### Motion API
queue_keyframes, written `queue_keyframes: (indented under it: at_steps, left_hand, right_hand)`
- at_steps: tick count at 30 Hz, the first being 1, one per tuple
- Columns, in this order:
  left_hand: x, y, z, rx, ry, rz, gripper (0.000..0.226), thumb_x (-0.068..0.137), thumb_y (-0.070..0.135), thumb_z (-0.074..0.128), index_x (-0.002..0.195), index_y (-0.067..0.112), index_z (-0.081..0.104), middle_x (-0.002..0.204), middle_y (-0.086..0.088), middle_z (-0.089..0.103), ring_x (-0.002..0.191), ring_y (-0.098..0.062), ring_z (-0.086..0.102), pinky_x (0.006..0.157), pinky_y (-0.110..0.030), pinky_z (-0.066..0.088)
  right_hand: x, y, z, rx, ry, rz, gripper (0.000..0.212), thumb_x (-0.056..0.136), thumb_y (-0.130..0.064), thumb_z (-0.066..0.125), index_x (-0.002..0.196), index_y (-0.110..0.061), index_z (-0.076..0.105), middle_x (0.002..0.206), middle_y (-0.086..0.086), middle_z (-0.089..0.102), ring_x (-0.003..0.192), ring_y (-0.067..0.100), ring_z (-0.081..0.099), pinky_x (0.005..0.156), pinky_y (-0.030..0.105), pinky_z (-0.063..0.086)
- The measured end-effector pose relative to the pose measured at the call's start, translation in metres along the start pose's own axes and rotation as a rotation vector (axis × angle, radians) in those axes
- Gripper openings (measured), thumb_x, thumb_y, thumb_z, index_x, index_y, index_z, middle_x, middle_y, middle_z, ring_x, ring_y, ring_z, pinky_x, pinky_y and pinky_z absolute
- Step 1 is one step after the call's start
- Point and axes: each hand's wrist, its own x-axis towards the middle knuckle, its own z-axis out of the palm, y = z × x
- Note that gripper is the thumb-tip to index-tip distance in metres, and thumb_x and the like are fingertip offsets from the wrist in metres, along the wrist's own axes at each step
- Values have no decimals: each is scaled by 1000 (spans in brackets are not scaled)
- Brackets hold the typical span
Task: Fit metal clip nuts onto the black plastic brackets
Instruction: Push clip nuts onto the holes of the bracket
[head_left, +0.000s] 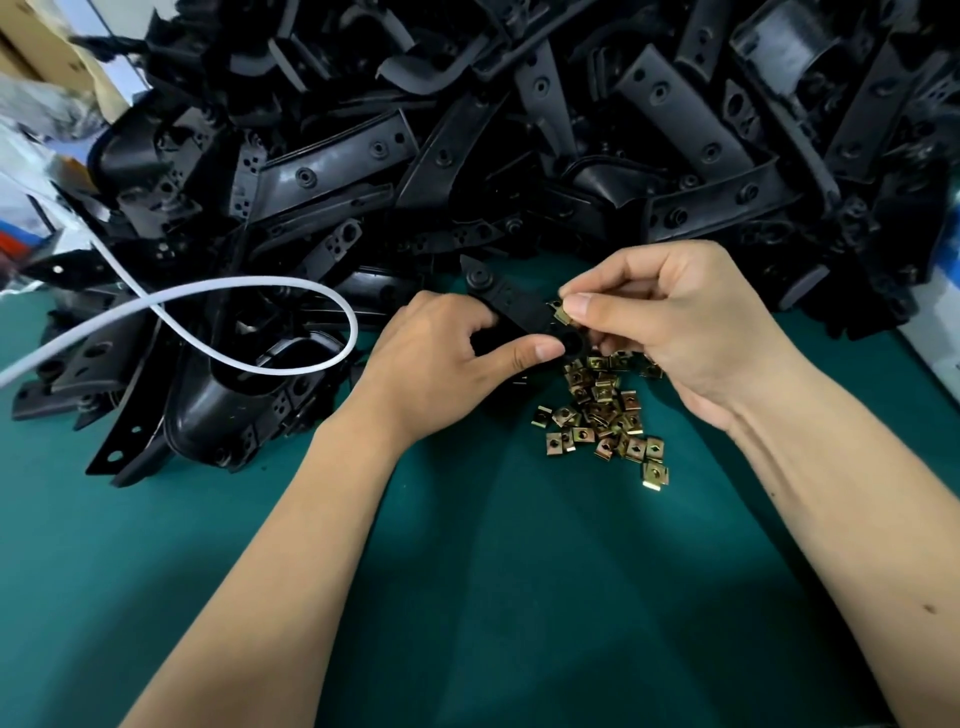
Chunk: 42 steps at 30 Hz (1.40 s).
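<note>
My left hand (447, 358) grips a black plastic bracket (511, 304) just above the green table, thumb across its near end. My right hand (675, 322) pinches a brass-coloured metal clip nut (562, 315) between thumb and forefinger, right at the bracket's right edge. Whether the nut sits on the edge or only touches it, I cannot tell. A loose heap of several clip nuts (605, 410) lies on the table just below both hands.
A large pile of black plastic brackets (519, 130) fills the back of the green table (493, 571), with more brackets at the left (218, 395). A white cable (249, 291) loops over the left pile. Cardboard boxes (31, 47) stand at the far left.
</note>
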Motion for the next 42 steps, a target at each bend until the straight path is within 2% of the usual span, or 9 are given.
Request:
queue_keyframes:
  at_steps: [3,7,9,16,25,31,33,37,42]
  left_hand:
    - [0,1,0,19,34,16,75,81,82,52,63,10,59,56,-3,60,57,-25,57,58,-48,47]
    - [1,1,0,9,35,0,74,81,83,52,65,12,62,59,-2,63,60,-25,60,59,-47,49]
    - [0,1,-1,-1,35,3,68,81,83,52,63,18,62,60,5,64,58,-17,60,57,-41,48]
    - [-2,3,1,34,49,10,70,80,82,54,55,18,44,47,3,46,48,-18,45,49,-35,35]
    - [-1,3,0,25,36,4,70,79,85,50,64,18,61,57,3,61,57,-17,59,57,-41,49]
    - [-2,1,1,41,52,-2,64,78,85,53,55,25,50,50,9,53,49,-14,49,50,-28,31]
    - [-2,1,2,35,46,-3,60,78,85,53,55,29,51,52,13,54,51,-11,51,51,-26,31]
    - [-1,1,1,24,35,-9,67,77,85,52,60,20,57,52,5,55,53,-15,52,52,-32,37]
    - [-1,2,2,62,68,-8,78,79,86,50,57,11,46,47,-2,45,47,-20,41,48,-38,36]
  right_hand:
    - [-1,2,5,20,45,-28,7,87,-3,78,89,-9,80,80,12,77,66,14,65,60,21,52]
    - [-1,4,8,89,80,7,7,89,-1,76,89,-7,79,77,5,76,67,12,66,59,21,52]
    - [-1,3,7,110,80,25,7,89,-1,76,89,-7,78,77,4,76,66,12,66,58,22,53]
    - [-2,2,8,62,64,7,7,88,-1,76,88,-7,79,80,6,77,68,12,66,56,24,54]
    - [-2,1,9,102,55,44,5,88,0,76,88,-5,78,76,4,74,68,14,67,54,24,55]
    - [-2,1,7,43,50,21,6,87,0,77,87,-5,78,76,6,76,63,12,66,54,26,57]
    - [-1,0,5,28,20,24,7,87,1,78,86,-7,79,75,7,76,63,14,67,55,26,57]
    - [-2,1,5,11,5,5,8,87,-1,78,86,-9,80,79,10,77,66,21,70,56,25,58]
    - [-3,4,8,56,51,44,7,87,-6,80,92,-10,80,83,13,77,68,20,69,56,24,56]
